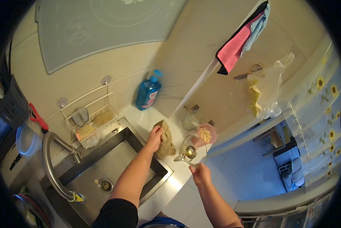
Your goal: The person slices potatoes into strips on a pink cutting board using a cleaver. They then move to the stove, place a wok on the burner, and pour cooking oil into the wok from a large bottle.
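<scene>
My left hand (154, 139) grips an olive-brown cloth (166, 142) at its upper edge, over the counter strip beside the sink. In my right hand (201, 174) is the handle end of a clear glass jug (202, 155), tilted so that its wide mouth shows. A shiny round metal spoon or ladle bowl (190, 152) appears in or at the jug, with a smaller spoon-like piece (179, 157) at its left. Which of these pieces my fingers touch cannot be told. Just behind the jug stands a pink cup (212, 131) holding pale strips (205, 135).
Left of my hands lies a steel sink (125, 154) under a curved faucet (46, 159). A wire sponge rack (87, 119) hangs behind it. A blue soap bottle (148, 94) and a clear bag (191, 121) stand at the back. Scissors (249, 72) and a plastic bag (269, 91) are at right.
</scene>
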Tool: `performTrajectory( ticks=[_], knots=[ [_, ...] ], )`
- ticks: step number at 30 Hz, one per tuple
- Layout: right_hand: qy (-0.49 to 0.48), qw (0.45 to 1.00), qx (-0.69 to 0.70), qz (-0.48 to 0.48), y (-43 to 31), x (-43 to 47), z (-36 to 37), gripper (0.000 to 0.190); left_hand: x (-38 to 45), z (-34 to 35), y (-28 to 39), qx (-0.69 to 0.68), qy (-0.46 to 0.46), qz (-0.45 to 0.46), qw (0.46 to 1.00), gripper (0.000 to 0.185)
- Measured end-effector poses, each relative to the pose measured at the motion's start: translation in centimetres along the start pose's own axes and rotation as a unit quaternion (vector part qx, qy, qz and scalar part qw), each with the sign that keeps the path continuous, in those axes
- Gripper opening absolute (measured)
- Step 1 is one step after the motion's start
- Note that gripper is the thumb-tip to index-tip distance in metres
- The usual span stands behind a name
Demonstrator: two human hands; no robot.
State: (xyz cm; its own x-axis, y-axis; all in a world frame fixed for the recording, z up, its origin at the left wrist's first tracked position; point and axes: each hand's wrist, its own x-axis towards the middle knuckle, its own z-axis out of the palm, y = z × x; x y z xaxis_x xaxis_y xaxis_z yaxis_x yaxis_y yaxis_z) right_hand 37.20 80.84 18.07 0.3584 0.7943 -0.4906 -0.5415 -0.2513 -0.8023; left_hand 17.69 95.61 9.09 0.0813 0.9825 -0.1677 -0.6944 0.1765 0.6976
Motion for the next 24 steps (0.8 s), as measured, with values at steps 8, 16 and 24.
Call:
performTrajectory(
  ticks=[8,16,24],
  knots=[
    [-0.008,0.997,-0.066,-0.032,-0.7,-2.6,-0.9,0.010,-5.7,-6.3,-2.4,0.539,0.109,0.078,0.832,0.019],
    [-0.154,0.979,-0.133,0.022,1.3,-3.2,-2.5,0.014,-27.8,-9.8,-6.3,0.294,0.246,-0.008,0.923,0.015],
    [-0.376,0.891,-0.222,0.123,3.3,-4.7,-0.5,0.021,-46.3,-7.1,-10.3,0.242,0.449,0.038,0.859,0.014]
  ],
)
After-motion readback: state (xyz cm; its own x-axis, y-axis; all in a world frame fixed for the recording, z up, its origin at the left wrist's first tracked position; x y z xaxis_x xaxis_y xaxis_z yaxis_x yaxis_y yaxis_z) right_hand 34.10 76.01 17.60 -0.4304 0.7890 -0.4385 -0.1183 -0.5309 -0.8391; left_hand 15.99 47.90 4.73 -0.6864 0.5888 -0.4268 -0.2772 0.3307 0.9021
